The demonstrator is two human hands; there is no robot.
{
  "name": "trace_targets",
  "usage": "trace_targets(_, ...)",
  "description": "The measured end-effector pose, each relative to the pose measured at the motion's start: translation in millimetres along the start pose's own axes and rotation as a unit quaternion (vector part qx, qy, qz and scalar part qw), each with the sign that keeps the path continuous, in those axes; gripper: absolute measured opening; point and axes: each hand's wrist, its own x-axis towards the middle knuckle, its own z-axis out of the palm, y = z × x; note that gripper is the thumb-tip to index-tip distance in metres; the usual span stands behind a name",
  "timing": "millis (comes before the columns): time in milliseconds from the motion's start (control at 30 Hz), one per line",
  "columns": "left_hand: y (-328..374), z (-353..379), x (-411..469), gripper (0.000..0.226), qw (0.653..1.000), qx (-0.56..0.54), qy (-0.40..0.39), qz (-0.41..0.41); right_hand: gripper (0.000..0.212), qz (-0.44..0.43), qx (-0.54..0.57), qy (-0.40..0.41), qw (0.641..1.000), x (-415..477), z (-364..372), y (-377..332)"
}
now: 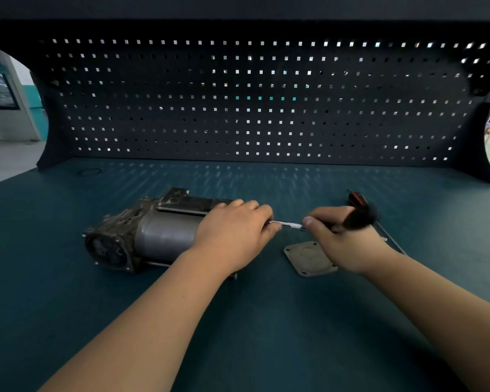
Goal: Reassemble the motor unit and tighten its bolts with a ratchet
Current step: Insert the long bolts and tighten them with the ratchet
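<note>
The grey motor unit (153, 233) lies on its side on the teal bench, its round dirty end facing left. My left hand (235, 233) rests over its right end, fingers curled around that end and the tip of a knurled metal extension bar (290, 224). My right hand (343, 236) grips the ratchet (357, 217), whose dark handle is blurred. The bar runs level between the two hands. A flat square cover plate (306, 257) with corner holes lies on the bench below my right hand.
A red and black tool handle (355, 198) lies behind my right hand. A thin long rod (391, 239) lies on the bench to its right. A dark pegboard (252, 103) walls off the back of the bench (68, 292).
</note>
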Motion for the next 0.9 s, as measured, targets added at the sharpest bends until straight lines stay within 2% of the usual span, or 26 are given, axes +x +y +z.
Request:
trace_targets(67,0.5,-0.2,0.1,0.038,1.000,0.009,-0.004,0.004,0.037,0.112,0.069,-0.039,0.990,4.6,-4.1,-6.4)
trace_targets(100,0.7,-0.3,0.3,0.039,1.000,0.013,-0.007,0.006,0.036,0.171,0.130,-0.070,0.974,6.0,-6.2,-9.3)
trace_targets(200,0.0,-0.7,1.0,0.042,0.999,0.030,-0.020,0.010,0.036,0.321,0.317,-0.163,0.877,6.7,-10.6,-16.7)
trace_targets(267,0.0,-0.7,0.9,0.043,0.999,0.042,-0.024,0.011,0.037,0.355,0.351,-0.185,0.846,6.2,-11.5,-18.2)
trace_targets(367,1.0,-0.1,1.3,0.045,0.998,0.057,-0.024,0.015,0.037,0.350,0.351,-0.189,0.848,6.7,-11.4,-18.2)
trace_targets(433,1.4,0.6,1.7,0.045,0.997,0.066,-0.022,0.018,0.037,0.331,0.341,-0.174,0.862,6.1,-10.7,-17.1)
trace_targets(533,1.3,0.8,2.2,0.045,0.997,0.078,-0.018,0.019,0.031,0.264,0.268,-0.123,0.918,3.9,-6.6,-16.3)
trace_targets(600,1.9,0.9,2.7,0.045,0.996,0.081,-0.020,0.018,0.037,0.190,0.171,-0.074,0.964,3.0,-3.5,-11.9)
trace_targets(667,2.7,1.0,3.4,0.045,0.996,0.081,-0.023,0.017,0.034,0.067,0.052,-0.034,0.996,-1.5,-4.6,-7.1)
trace_targets(700,2.8,1.0,3.8,0.045,0.996,0.081,-0.023,0.016,0.024,-0.018,-0.014,-0.023,0.999,-4.3,-7.6,-4.9)
trace_targets(767,2.9,1.6,4.1,0.045,0.996,0.083,-0.024,0.012,0.010,-0.162,-0.134,-0.031,0.977,-9.6,-11.8,-1.3)
trace_targets(800,2.8,1.9,4.0,0.046,0.996,0.084,-0.023,0.011,0.011,-0.190,-0.164,-0.036,0.967,-10.9,-12.1,0.0)
trace_targets(900,2.6,2.3,3.5,0.045,0.997,0.076,-0.019,0.004,0.013,-0.196,-0.175,-0.020,0.965,-8.9,-13.4,1.3)
